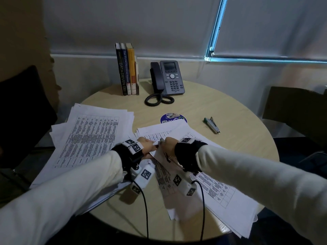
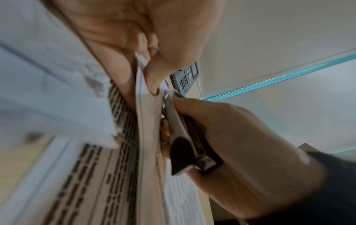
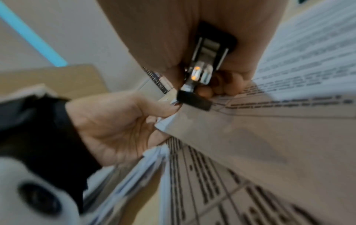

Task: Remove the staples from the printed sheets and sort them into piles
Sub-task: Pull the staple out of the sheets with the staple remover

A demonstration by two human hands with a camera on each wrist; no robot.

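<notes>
Both hands meet at the middle of the round table (image 1: 221, 106). My left hand (image 1: 146, 145) pinches the top corner of a stapled set of printed sheets (image 1: 160, 172) between thumb and fingers, seen close in the left wrist view (image 2: 152, 73). My right hand (image 1: 168, 145) grips a small metal staple remover (image 2: 179, 137) with a black pad. Its tip lies against that corner, right beside the left thumb (image 3: 169, 108). In the right wrist view the tool (image 3: 204, 64) sits in the curled right hand (image 3: 217, 88). The staple itself is hidden.
A loose pile of sheets (image 1: 88, 138) lies at the left and another pile (image 1: 224, 193) at the right front. A stapler (image 1: 212, 125) lies at the right, a round sticker (image 1: 173, 118) behind the papers. Books (image 1: 127, 68) and a desk phone (image 1: 168, 78) stand at the back. Dark chairs flank the table.
</notes>
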